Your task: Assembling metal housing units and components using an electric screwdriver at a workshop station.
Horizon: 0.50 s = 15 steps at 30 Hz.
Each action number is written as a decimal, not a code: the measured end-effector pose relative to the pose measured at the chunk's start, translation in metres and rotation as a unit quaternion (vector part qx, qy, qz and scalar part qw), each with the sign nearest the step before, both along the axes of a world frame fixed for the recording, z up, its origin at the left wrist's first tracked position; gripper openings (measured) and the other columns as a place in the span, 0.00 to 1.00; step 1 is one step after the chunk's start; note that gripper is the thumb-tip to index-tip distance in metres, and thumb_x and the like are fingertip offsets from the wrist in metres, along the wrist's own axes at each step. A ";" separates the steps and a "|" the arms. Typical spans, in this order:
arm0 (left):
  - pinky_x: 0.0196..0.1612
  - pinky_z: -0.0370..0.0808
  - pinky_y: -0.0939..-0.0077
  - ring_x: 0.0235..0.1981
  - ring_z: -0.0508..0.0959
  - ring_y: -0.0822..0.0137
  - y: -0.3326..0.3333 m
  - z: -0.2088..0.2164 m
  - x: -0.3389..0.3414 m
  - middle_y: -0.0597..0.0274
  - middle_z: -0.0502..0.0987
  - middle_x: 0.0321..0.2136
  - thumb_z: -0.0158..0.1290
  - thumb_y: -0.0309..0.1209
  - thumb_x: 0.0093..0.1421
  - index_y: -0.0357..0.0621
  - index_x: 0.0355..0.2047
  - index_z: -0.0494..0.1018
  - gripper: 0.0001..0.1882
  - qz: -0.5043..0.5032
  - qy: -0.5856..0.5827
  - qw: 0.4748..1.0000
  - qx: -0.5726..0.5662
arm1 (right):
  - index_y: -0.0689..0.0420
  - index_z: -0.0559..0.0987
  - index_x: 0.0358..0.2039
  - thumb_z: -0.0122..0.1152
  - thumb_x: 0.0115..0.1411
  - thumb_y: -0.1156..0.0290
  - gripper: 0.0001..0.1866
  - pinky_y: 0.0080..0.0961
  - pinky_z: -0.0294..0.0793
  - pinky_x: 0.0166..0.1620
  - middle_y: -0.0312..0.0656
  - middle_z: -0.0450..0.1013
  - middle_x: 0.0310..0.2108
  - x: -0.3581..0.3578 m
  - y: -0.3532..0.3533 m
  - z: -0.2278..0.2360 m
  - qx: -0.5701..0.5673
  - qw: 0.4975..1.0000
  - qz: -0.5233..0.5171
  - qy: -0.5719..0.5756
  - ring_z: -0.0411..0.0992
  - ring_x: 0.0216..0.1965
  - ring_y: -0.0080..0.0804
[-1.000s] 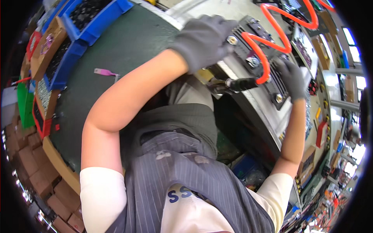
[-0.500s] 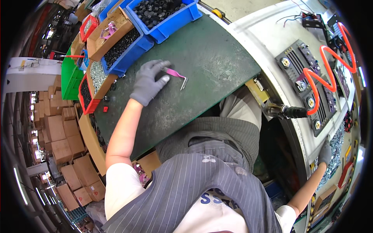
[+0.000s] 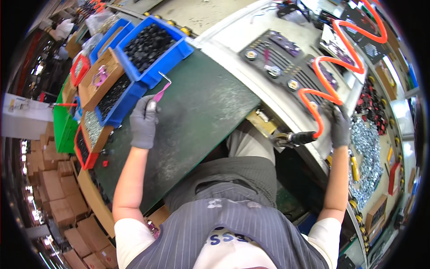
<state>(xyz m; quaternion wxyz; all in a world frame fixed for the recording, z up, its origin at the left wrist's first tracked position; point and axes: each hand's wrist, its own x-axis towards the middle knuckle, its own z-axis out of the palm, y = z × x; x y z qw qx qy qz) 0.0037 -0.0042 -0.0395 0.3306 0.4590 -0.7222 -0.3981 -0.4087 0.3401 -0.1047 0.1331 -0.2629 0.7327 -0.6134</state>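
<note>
Pinches between thumb and fingers of the gray-gloved left hand [image 3: 144, 123] a slim piece [image 3: 160, 93] at ten o'clock: bright pink, flat and slightly twisted at the held end, then thin, silvery and bent back like a hook toward ten. Hangs above the green tabletop [image 3: 201, 105], just beside the blue bin [image 3: 174, 59] at eleven. Has the right hand [image 3: 339, 127] at three, near the dark slotted plate [image 3: 308, 82] at two; cannot tell whether spread or closed.

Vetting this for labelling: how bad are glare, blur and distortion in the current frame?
Head view: black fisheye corners, edges bending toward the rim; head view: bright glare at far right; head view: right hand looks slightly soft, pink-handled tool readable.
</note>
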 end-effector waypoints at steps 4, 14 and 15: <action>0.25 0.66 0.84 0.22 0.65 0.81 0.003 0.015 -0.042 0.71 0.69 0.22 0.47 0.32 0.62 0.43 0.44 0.71 0.12 -0.071 -0.002 0.997 -0.017 | 0.65 0.70 0.49 0.43 0.63 0.74 0.15 0.15 0.74 0.35 0.43 0.72 0.37 0.000 -0.023 0.015 -0.020 0.983 0.023 -0.183 0.73 0.33 0.23; 0.32 0.70 0.79 0.26 0.74 0.73 0.022 0.029 -0.183 0.61 0.76 0.23 0.54 0.37 0.55 0.39 0.34 0.76 0.13 -0.278 -0.066 0.954 -0.085 | 0.64 0.70 0.50 0.54 0.57 0.76 0.19 0.21 0.73 0.41 0.42 0.72 0.40 0.001 -0.078 0.040 -0.092 0.974 0.142 -0.149 0.74 0.35 0.29; 0.32 0.70 0.79 0.26 0.74 0.73 0.023 0.031 -0.197 0.61 0.76 0.23 0.54 0.37 0.55 0.39 0.34 0.76 0.13 -0.281 -0.073 0.955 -0.063 | 0.64 0.70 0.50 0.54 0.57 0.76 0.19 0.21 0.73 0.41 0.42 0.72 0.40 0.002 -0.086 0.048 -0.072 0.981 0.108 -0.146 0.74 0.35 0.29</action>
